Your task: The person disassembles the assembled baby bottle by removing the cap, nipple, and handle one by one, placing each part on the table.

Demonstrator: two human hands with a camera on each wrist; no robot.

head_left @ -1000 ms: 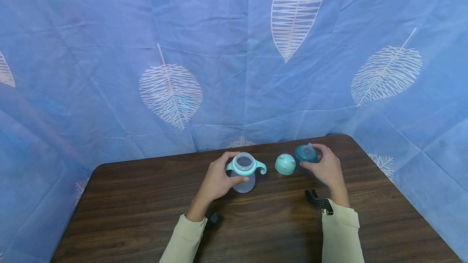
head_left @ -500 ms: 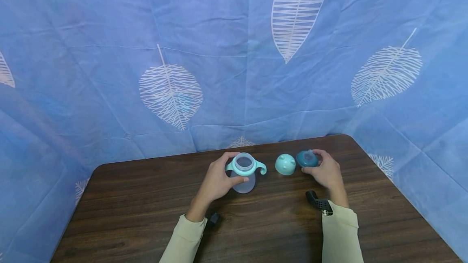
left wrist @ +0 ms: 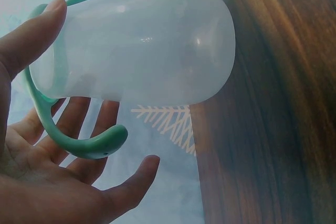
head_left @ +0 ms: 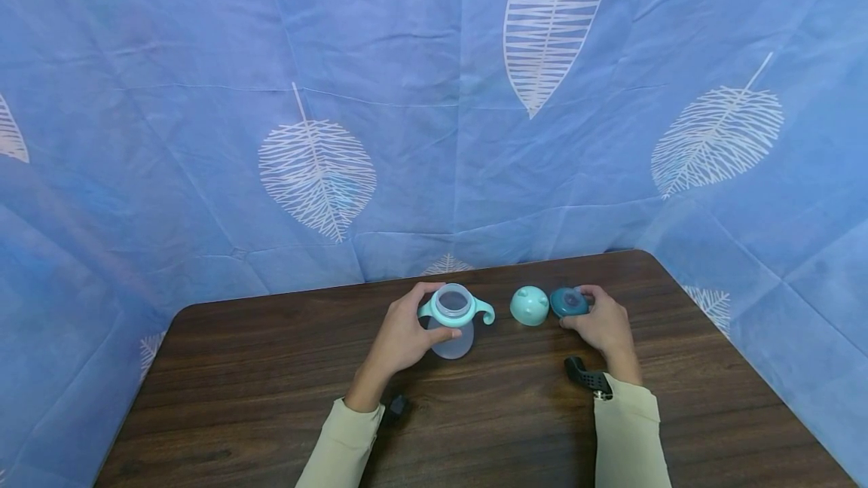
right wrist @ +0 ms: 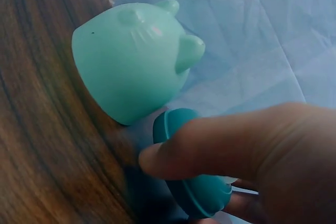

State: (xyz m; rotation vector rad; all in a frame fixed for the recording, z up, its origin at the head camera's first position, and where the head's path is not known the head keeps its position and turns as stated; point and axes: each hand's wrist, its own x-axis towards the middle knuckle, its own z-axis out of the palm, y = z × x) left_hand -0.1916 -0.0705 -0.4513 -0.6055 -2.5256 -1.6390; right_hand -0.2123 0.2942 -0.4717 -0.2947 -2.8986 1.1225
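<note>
A frosted baby bottle [head_left: 453, 346] with a mint two-handled ring [head_left: 458, 320] around its neck stands upright on the table, its mouth uncovered. My left hand [head_left: 401, 331] grips it near the neck, thumb on the near side; in the left wrist view one curved handle [left wrist: 94, 145] passes in front of the fingers. To the right, my right hand [head_left: 606, 321] pinches a teal bottle collar with a clear nipple [head_left: 566, 303] by its rim, close over the table. The thumb covers part of the collar [right wrist: 202, 192] in the right wrist view.
A mint dome cap [head_left: 529, 306] with small ear-like bumps stands between the bottle and the teal collar. The brown wooden table [head_left: 271, 382] ends at a blue leaf-print cloth [head_left: 407, 172] behind. Black wrist-camera mounts [head_left: 587, 376] sit at the cuffs.
My right hand has brought the teal collar down and slightly nearer to me, beside the mint cap, tilting it along the way. The left hand and bottle have stayed put.
</note>
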